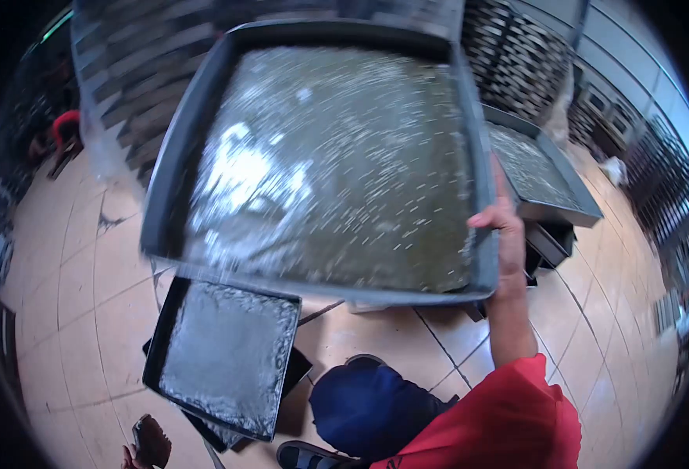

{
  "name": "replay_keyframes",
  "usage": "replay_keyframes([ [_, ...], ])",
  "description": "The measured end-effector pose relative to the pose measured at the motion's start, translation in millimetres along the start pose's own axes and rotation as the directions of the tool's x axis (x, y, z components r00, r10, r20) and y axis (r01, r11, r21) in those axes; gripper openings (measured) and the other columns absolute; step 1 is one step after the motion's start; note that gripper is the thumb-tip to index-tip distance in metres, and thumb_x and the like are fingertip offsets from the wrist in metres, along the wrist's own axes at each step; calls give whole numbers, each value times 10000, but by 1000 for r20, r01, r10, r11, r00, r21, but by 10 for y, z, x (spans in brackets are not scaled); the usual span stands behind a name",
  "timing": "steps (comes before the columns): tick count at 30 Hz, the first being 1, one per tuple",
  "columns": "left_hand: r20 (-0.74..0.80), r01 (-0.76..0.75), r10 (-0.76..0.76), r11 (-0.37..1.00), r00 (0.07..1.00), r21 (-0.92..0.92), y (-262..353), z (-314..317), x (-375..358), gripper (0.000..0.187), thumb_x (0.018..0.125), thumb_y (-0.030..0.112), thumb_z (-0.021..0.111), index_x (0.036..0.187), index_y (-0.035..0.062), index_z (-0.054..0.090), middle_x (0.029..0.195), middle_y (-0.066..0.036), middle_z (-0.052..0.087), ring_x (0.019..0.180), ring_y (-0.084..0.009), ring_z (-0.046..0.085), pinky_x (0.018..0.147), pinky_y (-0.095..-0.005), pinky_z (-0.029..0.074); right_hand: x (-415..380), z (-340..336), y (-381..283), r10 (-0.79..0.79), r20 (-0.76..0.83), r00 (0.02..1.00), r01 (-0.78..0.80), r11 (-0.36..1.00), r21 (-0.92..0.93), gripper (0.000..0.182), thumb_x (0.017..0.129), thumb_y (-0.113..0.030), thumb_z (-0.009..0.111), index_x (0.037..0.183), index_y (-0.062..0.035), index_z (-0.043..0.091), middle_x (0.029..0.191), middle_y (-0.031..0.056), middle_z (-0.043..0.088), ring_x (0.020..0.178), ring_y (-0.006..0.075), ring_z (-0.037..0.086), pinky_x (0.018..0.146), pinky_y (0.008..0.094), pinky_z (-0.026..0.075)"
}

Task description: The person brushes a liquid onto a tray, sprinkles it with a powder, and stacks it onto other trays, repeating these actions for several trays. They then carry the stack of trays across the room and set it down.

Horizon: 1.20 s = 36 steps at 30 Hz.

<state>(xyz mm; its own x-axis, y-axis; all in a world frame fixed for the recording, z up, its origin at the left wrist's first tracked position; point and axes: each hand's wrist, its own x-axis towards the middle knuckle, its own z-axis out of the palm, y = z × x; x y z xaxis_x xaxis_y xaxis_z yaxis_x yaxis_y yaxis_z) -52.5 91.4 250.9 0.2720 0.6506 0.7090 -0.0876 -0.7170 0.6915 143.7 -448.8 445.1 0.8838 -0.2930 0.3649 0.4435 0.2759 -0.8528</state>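
Observation:
My right hand (508, 234) grips the right side of a large dark rectangular tray (162, 223), thumb over the rim. The tray is raised close to the camera, tilted so its shiny, wet-looking greenish-grey inside shows, blurred by motion. No hand shows on its left side. My left hand (128, 460), partly cut off at the bottom left edge, has its fingers round a small dark brown block-like object (151, 442) whose kind I cannot make out. Nearby, a smaller black tray (168, 332) with a wet grey surface rests on other dark trays.
At right, another grey tray (559, 213) sits atop stacked dark trays (551, 242). Tall stacks of flat pieces (516, 55) stand behind, some under clear plastic (106, 148). A person in red (66, 125) is bent at far left. Tiled floor (71, 313) lies below.

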Motion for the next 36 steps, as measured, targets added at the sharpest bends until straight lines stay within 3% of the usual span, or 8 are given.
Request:
replay_keyframes([
  [14, 126, 77, -38, 945, 991, -319, 48, 1280, 724, 270, 964, 111, 698, 1076, -66, 528, 987, -185, 660, 820, -236, 618, 749, -349, 545, 567, -3816, -1793, -63, -556, 829, -211, 885, -414, 612, 769, -160, 557, 1371, -57, 515, 950, 99, 613, 792, 235, 635, 702, 378, 577],
  [18, 336, 274, -149, 891, 930, -362, -449, 1514, 627, 388, 1054, 250, 549, 1321, -25, 489, 1335, -170, 611, 1205, -300, 611, 1101, -427, 434, 494, -4268, -1938, -12, -676, 737, -471, 707, -527, 612, 762, -156, 571, 1360, -24, 572, 840, 63, 600, 680, 214, 576, 625, 293, 503],
  [20, 387, 327, -174, 867, 906, -375, -377, 1625, 516, 386, 1047, 232, 564, 1335, -15, 494, 1341, -182, 604, 1220, -306, 602, 1091, -437, 447, 464, -4013, -2058, -298, -444, 845, -401, 196, -895, 667, 878, -384, 668, 1408, 5, 555, 1148, 169, 679, 1079, 238, 643, 962, 335, 473],
  [23, 439, 327, -108, 825, 892, -461, -408, 1634, 245, 343, 1053, 178, 540, 1333, -16, 491, 1348, -211, 586, 1201, -323, 608, 1066, -448, 471, 330, -2510, -1891, -627, 249, 738, -563, -776, -284, 499, 985, -401, 592, 1422, -163, 576, 1447, 145, 548, 1308, 273, 539, 1118, 509, 327],
  [26, 585, 367, -110, 866, 803, -341, 171, 1618, 9, 252, 1048, 129, 541, 1263, -2, 555, 1211, -167, 658, 1139, -247, 640, 1029, -387, 481, 167, -1284, -993, -643, 539, 544, 112, -581, -806, 306, 937, -82, 644, 1240, -85, 688, 1273, 96, 663, 1234, 277, 573, 1070, 465, 395],
  [28, 685, 397, -108, 874, 721, -281, 576, 1601, -114, 192, 1027, 85, 565, 1202, 11, 590, 1192, -153, 679, 1118, -221, 650, 995, -362, 499, -80, -510, -119, -348, 520, 780, 492, -173, -853, 230, 870, -13, 661, 1093, -31, 714, 1084, 153, 714, 1046, 283, 658, 962, 416, 484],
  [31, 817, 220, 131, 928, 562, -301, 929, 1686, -170, 280, 814, -112, 679, 1051, 35, 656, 1205, -168, 695, 1113, -296, 683, 965, -377, 519, -332, 233, 1285, 188, 713, 675, 580, 461, -671, 431, 817, -187, 783, 1223, -77, 688, 1192, 108, 687, 1082, 297, 636, 948, 422, 494],
  [36, 789, -48, 444, 881, 424, -470, 1147, 1981, -412, 412, 731, -37, 802, 1103, 67, 659, 1492, -235, 456, 1411, -428, 415, 1128, -498, 394, -774, 1088, 2568, 21, 974, 224, 608, 778, -156, 484, 755, -158, 765, 1223, -87, 659, 1364, 84, 578, 1161, 293, 605, 981, 446, 481],
])
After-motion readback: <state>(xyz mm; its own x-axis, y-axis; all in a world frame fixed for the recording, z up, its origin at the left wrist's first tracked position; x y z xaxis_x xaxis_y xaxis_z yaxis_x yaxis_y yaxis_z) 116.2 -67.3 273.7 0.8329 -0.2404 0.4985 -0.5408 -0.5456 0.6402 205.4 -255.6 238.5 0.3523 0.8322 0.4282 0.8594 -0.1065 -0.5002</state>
